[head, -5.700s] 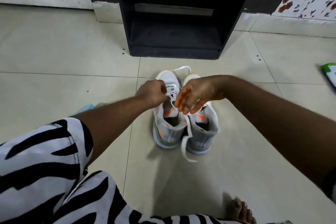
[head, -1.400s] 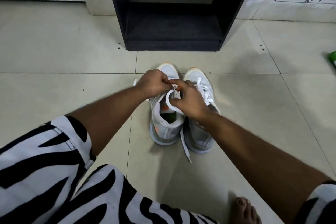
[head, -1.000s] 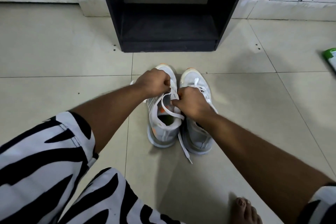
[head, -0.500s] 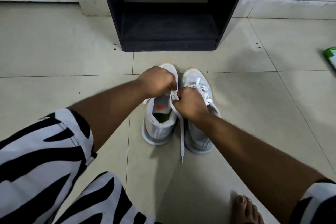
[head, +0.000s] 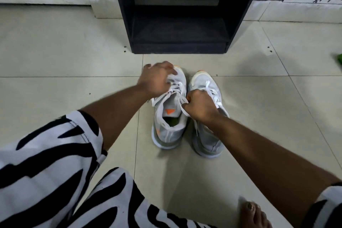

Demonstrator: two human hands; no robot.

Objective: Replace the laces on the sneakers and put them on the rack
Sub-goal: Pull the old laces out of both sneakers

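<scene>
Head view, single frame. Two grey sneakers with white laces and orange accents stand side by side on the pale tiled floor [head: 74, 61], toes pointing away toward the far side; left sneaker [head: 171, 116] and right sneaker [head: 207, 135] are just beside each other, close to touching at the midsole. Directly beyond them, a little apart from the toes, stands the black rack [head: 179, 24], its lower shelf open and facing the camera. Left hand [head: 157, 79] rests over the forefoot of the left sneaker, fingers curled downward onto the lacing; whether they pinch a strand cannot be told, as the fingertips are blurred and partly hidden. Right hand [head: 200, 105] is closed into a fist between the two shoes at the collar level, fingers clamped on the white lace [head: 182, 101] of the left sneaker, which runs taut from the eyelets into the fist. A loose tail of lace hangs below this fist between the shoes. The right sneaker shows lacing across its forefoot. Near foreground: black-and-white striped garment [head: 55, 172] over the person's knee at left, a bare foot [head: 255, 214] at lower right. A green object [head: 339, 59] sits at the far right edge, cut off.
</scene>
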